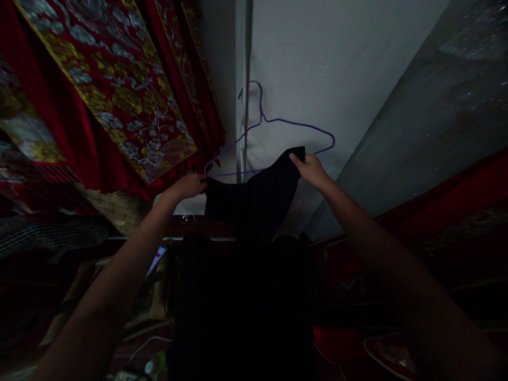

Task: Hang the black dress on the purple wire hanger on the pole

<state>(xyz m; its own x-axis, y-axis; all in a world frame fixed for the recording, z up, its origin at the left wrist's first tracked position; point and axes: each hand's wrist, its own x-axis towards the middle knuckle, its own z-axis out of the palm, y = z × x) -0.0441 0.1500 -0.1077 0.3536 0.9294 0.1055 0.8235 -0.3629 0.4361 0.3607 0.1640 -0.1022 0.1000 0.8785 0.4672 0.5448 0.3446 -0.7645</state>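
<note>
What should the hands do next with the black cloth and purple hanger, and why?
Probably lift the right hand and hook the black fabric garment over the right arm of the thin purple wire hanger. Its corner sits under the wire, while the left hand holds the other corner at the left tip.

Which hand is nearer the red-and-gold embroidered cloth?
Left. The left hand grips the black garment just below the fringe of the embroidered cloth; the right hand holds the garment's other corner, across the purple hanger.

garment (254, 206) below hanger (278, 127), embroidered cloths (119, 90) left
</note>
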